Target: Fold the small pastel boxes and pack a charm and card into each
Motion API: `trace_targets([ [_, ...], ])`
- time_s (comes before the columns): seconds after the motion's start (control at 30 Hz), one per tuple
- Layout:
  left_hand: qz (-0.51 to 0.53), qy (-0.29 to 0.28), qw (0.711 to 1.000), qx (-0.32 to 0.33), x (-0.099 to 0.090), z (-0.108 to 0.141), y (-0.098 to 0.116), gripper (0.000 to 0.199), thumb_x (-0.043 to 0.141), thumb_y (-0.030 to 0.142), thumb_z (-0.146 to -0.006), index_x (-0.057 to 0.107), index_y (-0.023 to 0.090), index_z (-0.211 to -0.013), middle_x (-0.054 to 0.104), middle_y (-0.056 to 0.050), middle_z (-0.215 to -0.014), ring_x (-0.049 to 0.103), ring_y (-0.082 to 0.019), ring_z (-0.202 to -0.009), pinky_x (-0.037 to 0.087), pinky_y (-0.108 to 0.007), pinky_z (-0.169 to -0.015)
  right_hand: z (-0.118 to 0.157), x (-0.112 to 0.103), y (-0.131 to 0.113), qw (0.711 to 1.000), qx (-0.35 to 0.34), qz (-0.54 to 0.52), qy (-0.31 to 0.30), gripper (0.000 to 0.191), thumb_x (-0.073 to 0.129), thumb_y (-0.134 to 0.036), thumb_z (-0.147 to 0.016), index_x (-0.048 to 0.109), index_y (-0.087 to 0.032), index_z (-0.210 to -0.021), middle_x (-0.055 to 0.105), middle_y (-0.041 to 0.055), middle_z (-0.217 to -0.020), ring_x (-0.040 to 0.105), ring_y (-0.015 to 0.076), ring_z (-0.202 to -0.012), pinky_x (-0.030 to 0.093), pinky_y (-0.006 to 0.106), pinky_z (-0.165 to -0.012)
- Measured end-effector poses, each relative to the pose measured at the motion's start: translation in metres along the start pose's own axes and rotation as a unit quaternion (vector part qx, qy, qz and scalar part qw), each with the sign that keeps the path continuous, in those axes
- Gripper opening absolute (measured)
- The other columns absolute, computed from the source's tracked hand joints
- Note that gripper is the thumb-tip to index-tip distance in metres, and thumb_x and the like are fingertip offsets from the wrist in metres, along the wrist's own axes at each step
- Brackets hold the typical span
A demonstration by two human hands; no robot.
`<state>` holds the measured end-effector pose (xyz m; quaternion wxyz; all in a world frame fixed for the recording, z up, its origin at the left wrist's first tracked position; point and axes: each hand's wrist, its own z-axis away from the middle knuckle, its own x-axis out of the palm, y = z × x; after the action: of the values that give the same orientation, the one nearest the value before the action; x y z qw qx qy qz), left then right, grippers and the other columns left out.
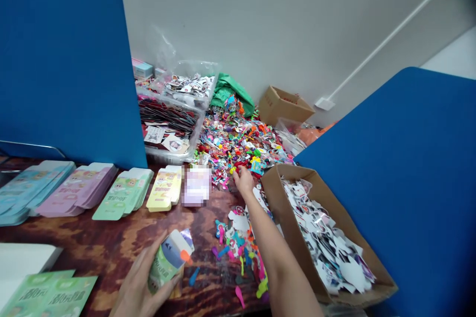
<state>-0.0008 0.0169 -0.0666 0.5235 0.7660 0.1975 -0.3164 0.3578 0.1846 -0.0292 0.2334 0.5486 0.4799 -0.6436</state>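
My left hand is at the bottom of the view, wrapped around a pale green printed carton, with an orange plastic piece poking out at its top. My right hand reaches across the wooden table to the edge of a heap of colourful plastic pieces. Its fingertips are pinched together on a small yellow plastic piece. Loose pink, blue and orange pieces lie under my right forearm, beside white die-cut cards.
A cardboard tray of white cut-out cards stands to the right of my right arm. Flat blue, pink, green and yellow cartons stand in rows on the left. Clear plastic bins sit behind them. Blue partition panels flank the view.
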Motion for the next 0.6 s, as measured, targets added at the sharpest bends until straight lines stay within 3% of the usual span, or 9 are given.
trace_targets([
  [0.13,-0.011,0.022,1.0,0.011,0.001,-0.005,0.001,0.07,0.063,0.05,-0.083,0.037,0.027,-0.144,0.062,-0.009,-0.131,0.066,-0.027,-0.113,0.059,-0.036,-0.088,-0.021,0.013,-0.01,0.997,0.042,0.055,-0.024,0.048,0.063,-0.052,-0.084,0.062,-0.024,-0.123,0.062,0.0147,-0.116,0.06,0.0281,-0.106,0.047,0.036,-0.084],
  [0.27,-0.003,0.022,1.0,0.01,0.001,-0.008,0.001,0.069,0.062,0.05,-0.084,0.037,0.026,-0.144,0.062,-0.01,-0.131,0.065,-0.028,-0.114,0.059,-0.037,-0.088,-0.025,0.012,-0.01,0.995,0.031,0.082,-0.045,0.034,0.062,-0.042,-0.088,0.067,-0.021,-0.114,0.064,0.014,-0.114,0.063,0.0246,-0.102,0.046,0.031,-0.083],
  [0.47,0.042,-0.004,0.999,-0.033,0.0,-0.012,0.006,0.071,0.063,0.048,-0.083,0.034,0.028,-0.145,0.057,-0.011,-0.137,0.061,-0.029,-0.12,0.055,-0.043,-0.095,-0.016,-0.024,-0.005,0.996,-0.012,0.071,-0.049,0.03,0.043,-0.023,-0.098,0.069,-0.014,-0.111,0.072,0.0151,-0.096,0.069,0.0245,-0.092,0.047,0.032,-0.084],
  [0.6,0.086,-0.011,0.994,-0.066,-0.005,-0.018,0.018,0.073,0.066,0.045,-0.082,0.032,0.029,-0.145,0.055,-0.012,-0.139,0.059,-0.029,-0.122,0.052,-0.046,-0.099,0.021,-0.051,-0.021,0.995,-0.09,0.015,-0.044,0.035,0.038,-0.024,-0.1,0.06,-0.018,-0.127,0.071,0.0098,-0.113,0.067,0.02,-0.103,0.047,0.028,-0.091],
])
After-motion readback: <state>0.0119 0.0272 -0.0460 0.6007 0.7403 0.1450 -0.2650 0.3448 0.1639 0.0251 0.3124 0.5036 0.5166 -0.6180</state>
